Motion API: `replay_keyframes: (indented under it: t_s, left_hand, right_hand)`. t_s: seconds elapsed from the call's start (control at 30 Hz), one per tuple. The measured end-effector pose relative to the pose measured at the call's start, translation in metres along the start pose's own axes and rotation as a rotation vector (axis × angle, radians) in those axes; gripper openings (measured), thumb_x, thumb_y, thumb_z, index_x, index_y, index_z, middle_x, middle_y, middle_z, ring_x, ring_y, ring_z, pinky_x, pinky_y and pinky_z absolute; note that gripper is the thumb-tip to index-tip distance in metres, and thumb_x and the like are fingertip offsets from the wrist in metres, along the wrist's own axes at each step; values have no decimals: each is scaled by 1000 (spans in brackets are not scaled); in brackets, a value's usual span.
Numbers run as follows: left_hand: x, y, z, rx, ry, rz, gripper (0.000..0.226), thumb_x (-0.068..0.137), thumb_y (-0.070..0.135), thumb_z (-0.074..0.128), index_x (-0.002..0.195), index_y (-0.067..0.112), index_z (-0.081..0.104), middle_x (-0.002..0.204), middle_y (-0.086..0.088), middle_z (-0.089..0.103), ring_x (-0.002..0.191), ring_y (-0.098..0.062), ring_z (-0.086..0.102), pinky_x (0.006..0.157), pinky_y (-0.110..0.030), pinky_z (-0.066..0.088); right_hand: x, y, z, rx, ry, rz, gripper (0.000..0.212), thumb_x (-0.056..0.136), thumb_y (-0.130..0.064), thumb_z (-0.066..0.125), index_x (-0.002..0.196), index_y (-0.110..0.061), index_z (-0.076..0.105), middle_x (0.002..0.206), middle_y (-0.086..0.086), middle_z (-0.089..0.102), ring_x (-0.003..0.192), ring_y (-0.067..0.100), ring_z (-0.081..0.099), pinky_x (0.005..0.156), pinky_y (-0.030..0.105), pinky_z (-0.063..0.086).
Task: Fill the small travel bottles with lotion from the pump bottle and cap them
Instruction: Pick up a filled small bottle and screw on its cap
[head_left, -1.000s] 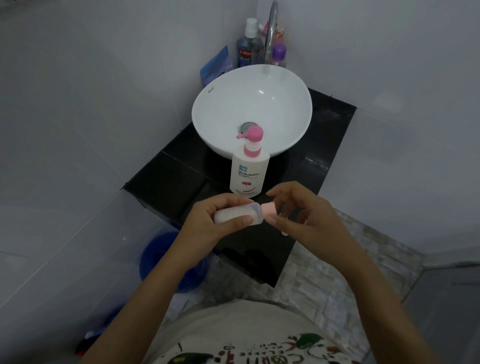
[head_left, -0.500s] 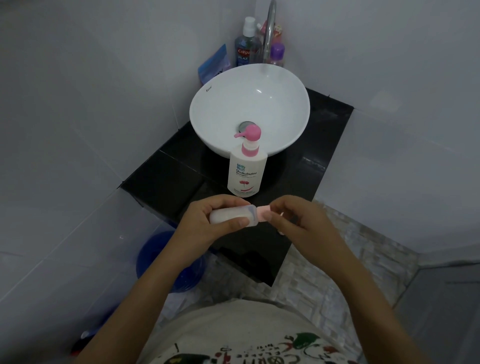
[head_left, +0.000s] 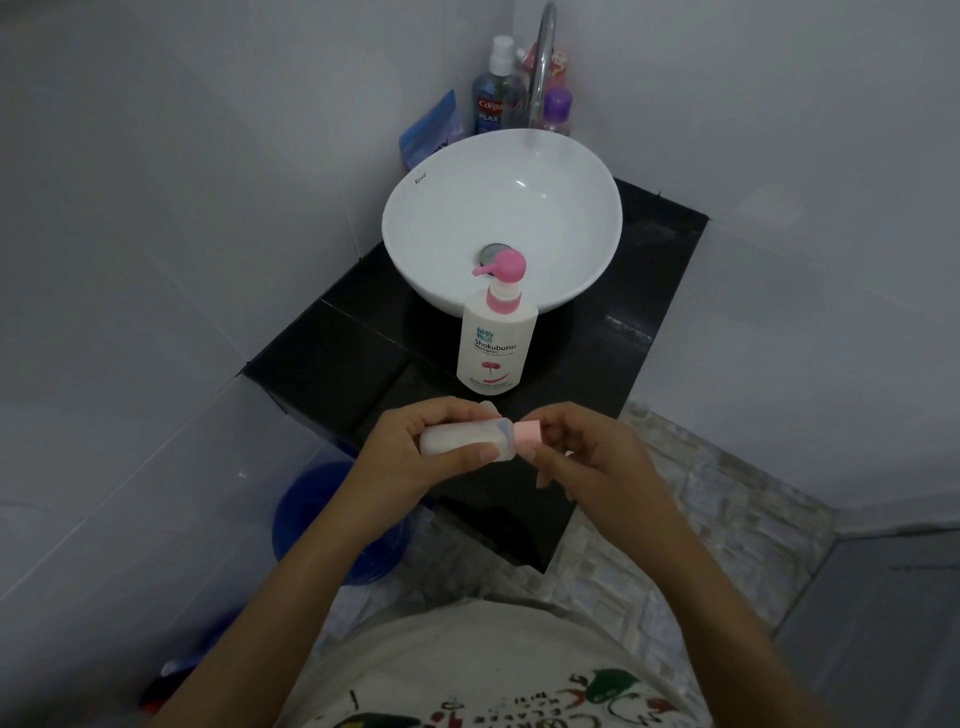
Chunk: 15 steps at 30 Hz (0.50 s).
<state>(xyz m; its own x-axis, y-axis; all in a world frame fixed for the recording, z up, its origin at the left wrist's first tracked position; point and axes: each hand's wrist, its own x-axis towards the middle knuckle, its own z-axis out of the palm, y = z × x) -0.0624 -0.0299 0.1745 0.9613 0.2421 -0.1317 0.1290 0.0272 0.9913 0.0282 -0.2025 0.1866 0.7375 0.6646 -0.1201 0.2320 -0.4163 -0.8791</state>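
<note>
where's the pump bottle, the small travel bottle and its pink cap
pump bottle (head_left: 496, 348), head view, on the white labelled front
small travel bottle (head_left: 449, 435), head view, on the white body between the fingers of the left hand
pink cap (head_left: 527, 432), head view, on its side

A black tiled bench (head_left: 332, 358) in the corner carries a white basin (head_left: 571, 208), a pink-topped pump bottle (head_left: 496, 343) standing upright just before it, and several toiletry bottles (head_left: 493, 98) behind the basin.

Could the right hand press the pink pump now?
Probably not yet: the right hand pinches the pink cap on the small bottle. Nothing blocks the pump bottle otherwise.
</note>
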Motion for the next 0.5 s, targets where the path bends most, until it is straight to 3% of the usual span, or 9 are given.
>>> replay_keyframes:
  t_s: [0.17, 0.3, 0.4, 0.5]
  left_hand:
    - [-1, -9, 3, 7, 19, -12, 33, 65, 30, 72, 98, 26, 69, 105, 7, 66, 94, 3, 63, 66, -9, 51]
    - [-1, -20, 5, -5, 21, -23, 33, 64, 34, 73, 97, 29, 69, 103, 8, 67, 96, -1, 63, 69, -13, 53]
    - [1, -31, 7, 34, 9, -24, 38, 65, 35, 74, 101, 29, 67, 106, 9, 65, 100, -5, 62, 74, -20, 56]
    - [3, -44, 6, 88, 19, -41, 56, 59, 41, 76, 111, 27, 61, 117, 6, 61, 105, -9, 61, 82, -28, 57]
  right_hand:
    - [-5, 3, 8, 183, 67, 86, 7, 86, -19, 63, 93, -18, 65, 68, -4, 66, 50, 2, 57, 47, 8, 40]
    - [-8, 7, 14, 267, 123, 146, 12, 85, -19, 64, 95, -13, 67, 67, 3, 66, 49, 3, 56, 45, 9, 40]
    - [-7, 10, 16, 281, 141, 136, 13, 84, -15, 66, 96, -15, 67, 73, -1, 67, 54, 1, 59, 48, 8, 43]
    - [0, 17, 14, 72, 168, 59, 13, 84, -20, 66, 96, -22, 64, 85, -7, 64, 70, -1, 60, 61, 11, 48]
